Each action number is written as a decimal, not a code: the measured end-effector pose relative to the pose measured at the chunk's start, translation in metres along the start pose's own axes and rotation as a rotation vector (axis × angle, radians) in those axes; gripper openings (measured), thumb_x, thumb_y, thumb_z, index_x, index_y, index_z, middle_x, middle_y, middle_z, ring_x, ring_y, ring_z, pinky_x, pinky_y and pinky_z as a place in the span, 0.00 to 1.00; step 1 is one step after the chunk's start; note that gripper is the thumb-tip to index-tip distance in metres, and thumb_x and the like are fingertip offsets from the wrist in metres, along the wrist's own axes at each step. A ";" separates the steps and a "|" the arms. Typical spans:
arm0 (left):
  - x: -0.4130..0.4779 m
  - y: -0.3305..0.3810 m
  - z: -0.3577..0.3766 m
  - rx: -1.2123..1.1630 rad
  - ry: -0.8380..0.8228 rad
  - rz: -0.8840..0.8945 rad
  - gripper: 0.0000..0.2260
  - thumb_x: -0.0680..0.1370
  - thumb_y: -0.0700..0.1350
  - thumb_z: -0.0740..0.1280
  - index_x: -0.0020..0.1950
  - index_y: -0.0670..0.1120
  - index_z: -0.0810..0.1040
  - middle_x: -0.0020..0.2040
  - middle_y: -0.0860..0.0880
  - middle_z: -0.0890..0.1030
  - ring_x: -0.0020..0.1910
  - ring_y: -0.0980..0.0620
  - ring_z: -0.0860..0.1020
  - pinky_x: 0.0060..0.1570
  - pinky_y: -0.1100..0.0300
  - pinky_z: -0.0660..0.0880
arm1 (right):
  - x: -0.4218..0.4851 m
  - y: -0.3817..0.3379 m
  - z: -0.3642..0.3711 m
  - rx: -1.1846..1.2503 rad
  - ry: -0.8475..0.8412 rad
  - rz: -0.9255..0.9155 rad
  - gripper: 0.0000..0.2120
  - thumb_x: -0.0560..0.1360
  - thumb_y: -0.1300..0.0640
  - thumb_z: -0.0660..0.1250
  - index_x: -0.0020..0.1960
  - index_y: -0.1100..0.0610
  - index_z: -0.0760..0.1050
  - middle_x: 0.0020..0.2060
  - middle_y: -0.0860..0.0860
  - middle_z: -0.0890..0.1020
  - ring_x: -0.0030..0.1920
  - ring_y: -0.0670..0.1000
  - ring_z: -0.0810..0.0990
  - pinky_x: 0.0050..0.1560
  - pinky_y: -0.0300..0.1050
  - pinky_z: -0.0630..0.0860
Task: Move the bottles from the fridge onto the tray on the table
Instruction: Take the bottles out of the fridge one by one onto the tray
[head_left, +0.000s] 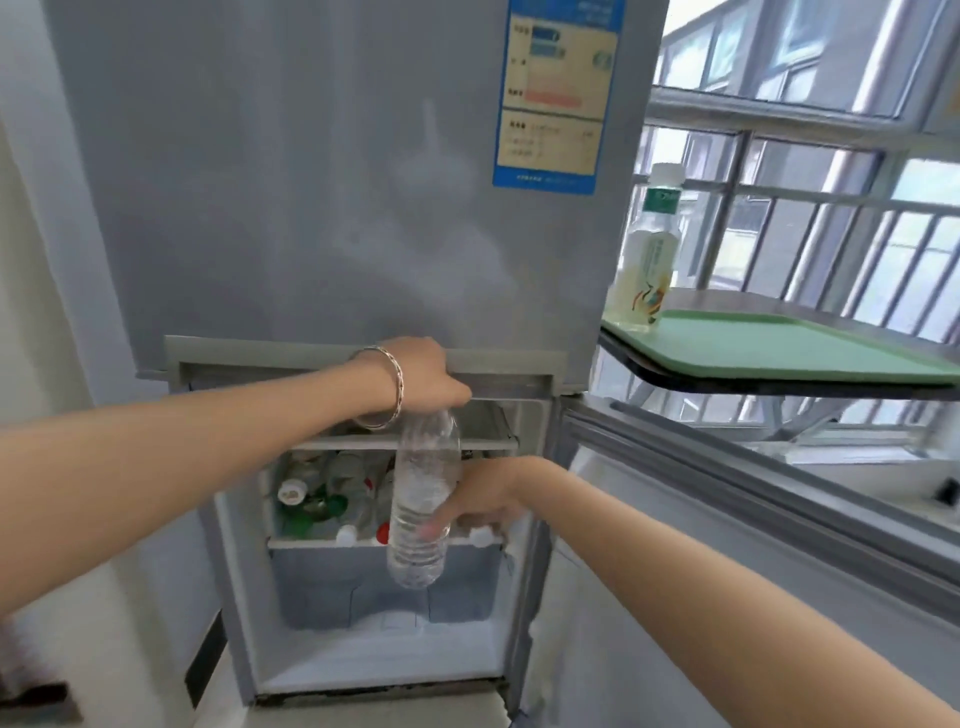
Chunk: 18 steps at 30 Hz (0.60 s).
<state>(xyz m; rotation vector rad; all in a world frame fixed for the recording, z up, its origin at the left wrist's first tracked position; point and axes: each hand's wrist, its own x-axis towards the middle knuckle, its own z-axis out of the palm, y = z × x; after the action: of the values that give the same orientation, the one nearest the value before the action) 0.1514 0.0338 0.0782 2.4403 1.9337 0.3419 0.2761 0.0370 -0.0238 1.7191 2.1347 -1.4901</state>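
A clear water bottle (423, 499) hangs upright in front of the open lower fridge compartment (384, 649). My left hand (421, 374), with a silver bracelet on the wrist, grips its top. My right hand (485, 499) reaches into the fridge behind the bottle, its fingers curled at the shelf's right end near a white-capped bottle (480, 535); what it holds is hidden. Several bottles (322, 499) with white, green and red caps lie on the shelf. At the right, a green tray (810, 348) rests on a dark table (727, 301), with a pale yellow drink bottle (647, 249) standing on its left corner.
The lower fridge door (727, 499) stands open to the right, below the table edge. The closed upper door (337, 182) carries a blue label. A clear drawer (384, 587) sits under the shelf. A barred window (831, 208) lies behind the table.
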 end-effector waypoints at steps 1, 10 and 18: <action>-0.001 0.011 -0.012 0.024 0.013 0.021 0.19 0.64 0.57 0.64 0.23 0.44 0.64 0.22 0.49 0.66 0.22 0.49 0.65 0.25 0.64 0.59 | -0.016 -0.001 -0.004 0.034 -0.067 -0.019 0.41 0.72 0.54 0.74 0.78 0.55 0.56 0.73 0.55 0.69 0.71 0.57 0.69 0.72 0.51 0.65; -0.010 0.113 -0.150 -0.184 0.378 0.226 0.22 0.57 0.65 0.62 0.28 0.46 0.80 0.28 0.50 0.77 0.29 0.48 0.75 0.30 0.61 0.70 | -0.176 -0.019 -0.084 0.246 0.195 -0.350 0.21 0.78 0.60 0.65 0.70 0.62 0.69 0.64 0.54 0.79 0.65 0.52 0.77 0.69 0.49 0.71; 0.010 0.187 -0.175 -0.789 0.451 0.430 0.15 0.79 0.55 0.56 0.45 0.45 0.75 0.35 0.50 0.74 0.31 0.53 0.73 0.31 0.61 0.74 | -0.242 0.002 -0.155 0.472 0.812 -0.504 0.24 0.70 0.48 0.75 0.60 0.60 0.76 0.50 0.50 0.83 0.48 0.49 0.83 0.46 0.39 0.81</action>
<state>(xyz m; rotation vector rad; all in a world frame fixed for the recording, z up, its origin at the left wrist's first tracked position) 0.3022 -0.0233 0.2769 2.2633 0.9814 1.4380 0.4521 -0.0400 0.1902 2.3899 2.9702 -1.7024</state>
